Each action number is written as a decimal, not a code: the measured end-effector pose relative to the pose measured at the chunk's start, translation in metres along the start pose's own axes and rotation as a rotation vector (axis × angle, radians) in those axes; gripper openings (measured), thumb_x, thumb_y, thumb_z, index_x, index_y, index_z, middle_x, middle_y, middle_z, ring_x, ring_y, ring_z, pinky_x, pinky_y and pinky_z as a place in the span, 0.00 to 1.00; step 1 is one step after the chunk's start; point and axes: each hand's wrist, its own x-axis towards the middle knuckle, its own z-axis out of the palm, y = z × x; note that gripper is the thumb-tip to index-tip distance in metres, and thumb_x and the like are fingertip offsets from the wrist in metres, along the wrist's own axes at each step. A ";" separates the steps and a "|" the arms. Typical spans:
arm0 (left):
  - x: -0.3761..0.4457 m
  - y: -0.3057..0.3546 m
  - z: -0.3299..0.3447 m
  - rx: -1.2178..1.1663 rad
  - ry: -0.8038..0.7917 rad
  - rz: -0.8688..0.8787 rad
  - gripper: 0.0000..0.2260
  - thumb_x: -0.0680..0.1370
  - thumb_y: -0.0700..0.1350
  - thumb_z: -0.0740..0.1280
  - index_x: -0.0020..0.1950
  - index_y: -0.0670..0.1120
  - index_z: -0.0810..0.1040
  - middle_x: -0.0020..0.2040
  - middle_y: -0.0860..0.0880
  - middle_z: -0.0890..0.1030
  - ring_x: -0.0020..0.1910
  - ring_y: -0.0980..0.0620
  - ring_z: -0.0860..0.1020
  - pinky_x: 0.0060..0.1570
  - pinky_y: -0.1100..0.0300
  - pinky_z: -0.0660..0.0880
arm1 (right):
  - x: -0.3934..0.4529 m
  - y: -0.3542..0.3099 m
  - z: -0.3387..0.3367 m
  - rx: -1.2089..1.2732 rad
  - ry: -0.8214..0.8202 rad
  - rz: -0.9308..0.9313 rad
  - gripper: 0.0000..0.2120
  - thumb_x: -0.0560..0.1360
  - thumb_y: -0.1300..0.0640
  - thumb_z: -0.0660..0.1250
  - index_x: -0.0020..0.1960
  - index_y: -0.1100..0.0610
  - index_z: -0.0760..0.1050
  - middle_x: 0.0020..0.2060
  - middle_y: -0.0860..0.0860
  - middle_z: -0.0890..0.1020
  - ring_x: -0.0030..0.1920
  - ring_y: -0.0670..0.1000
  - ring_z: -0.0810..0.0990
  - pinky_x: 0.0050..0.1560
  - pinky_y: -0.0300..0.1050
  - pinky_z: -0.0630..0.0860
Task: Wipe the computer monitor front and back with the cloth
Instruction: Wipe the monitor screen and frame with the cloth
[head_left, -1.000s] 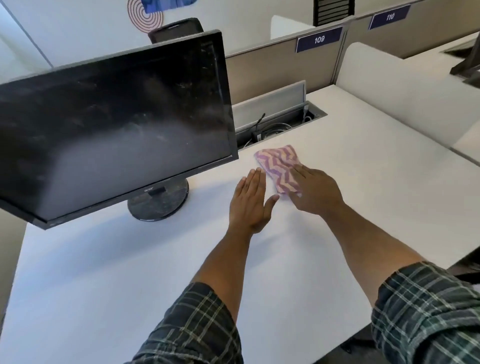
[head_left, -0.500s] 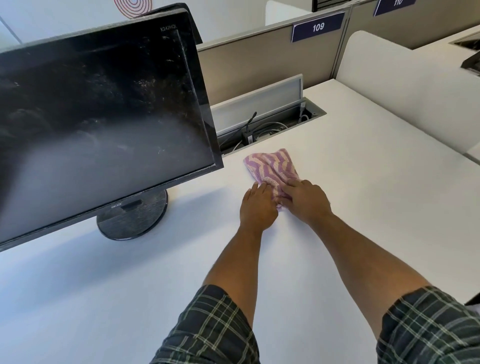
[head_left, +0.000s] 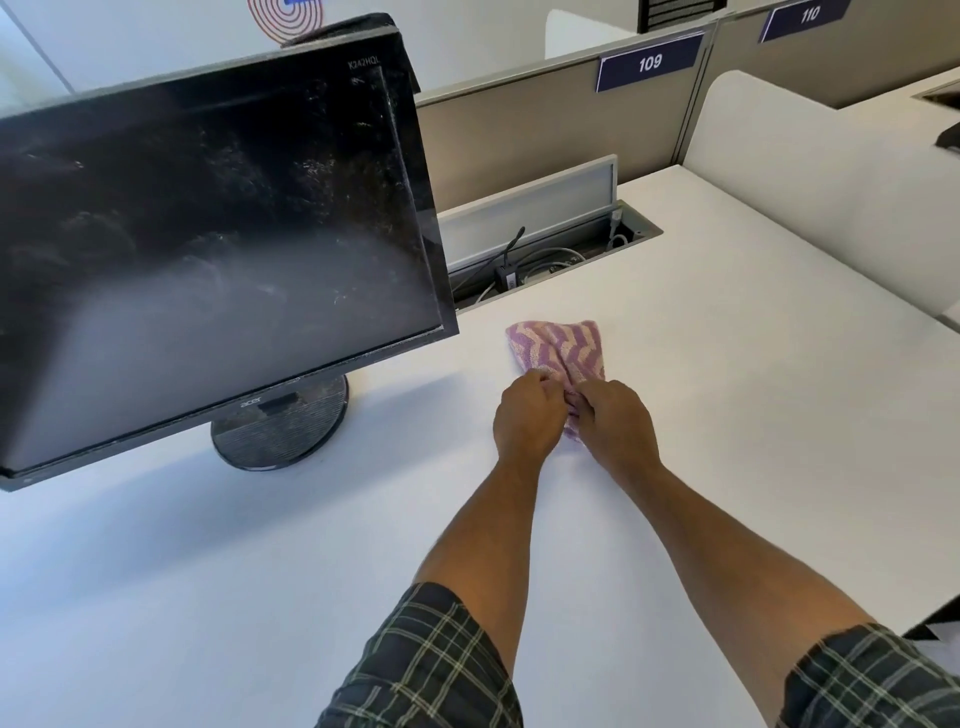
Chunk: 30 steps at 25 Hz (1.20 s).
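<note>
Fingers of both hands are curled into the near end of the cloth (head_left: 558, 349), pinching it between them. The left hand (head_left: 527, 415) grips the near left corner, knuckles up, and the right hand (head_left: 615, 421) grips the bunched fabric just beside it; the two hands touch at the fingertips. The far half of the cloth, pink and cream in a zigzag pattern, lies spread on the white desk (head_left: 208, 597), to the right of the monitor (head_left: 208, 249) and well apart from its round black base (head_left: 280, 431).

Half a second ago the hands lay closer to flat over the cloth, with the left one only reaching its edge. A second ago the left palm rested open on the desk beside the cloth while the right hand alone covered it. Now both hands hold the fabric and its near end is gathered into folds rather than lying flat.

The monitor stands at the left of the desk, its dark screen streaked with dust and smears, and it fills more of the view than before. Behind the cloth an open cable tray (head_left: 550, 260) is sunk into the desk, with its grey lid raised and cords and a plug inside. A beige partition (head_left: 519, 130) behind it carries a blue label reading 109 (head_left: 649, 63). Plaid sleeves (head_left: 431, 670) cover both upper arms at the bottom edge.
</note>
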 end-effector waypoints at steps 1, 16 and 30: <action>-0.004 0.003 -0.005 -0.062 0.015 -0.042 0.11 0.82 0.53 0.60 0.53 0.48 0.78 0.49 0.52 0.82 0.47 0.50 0.79 0.48 0.54 0.77 | -0.009 -0.008 -0.002 0.043 0.050 -0.024 0.15 0.80 0.55 0.60 0.38 0.60 0.76 0.32 0.56 0.81 0.32 0.57 0.75 0.32 0.45 0.67; -0.079 -0.036 -0.150 -0.380 -0.058 -0.196 0.12 0.70 0.35 0.68 0.45 0.47 0.89 0.38 0.50 0.86 0.37 0.52 0.82 0.45 0.57 0.84 | -0.061 -0.145 -0.015 0.557 0.137 0.073 0.13 0.82 0.43 0.64 0.58 0.51 0.80 0.52 0.45 0.83 0.50 0.46 0.81 0.48 0.42 0.79; -0.125 -0.061 -0.230 -0.404 0.497 -0.158 0.09 0.81 0.45 0.67 0.42 0.46 0.80 0.34 0.50 0.80 0.31 0.56 0.75 0.34 0.67 0.73 | -0.078 -0.283 -0.013 0.837 -0.005 -0.114 0.13 0.82 0.50 0.65 0.66 0.41 0.76 0.56 0.33 0.81 0.53 0.34 0.79 0.56 0.27 0.74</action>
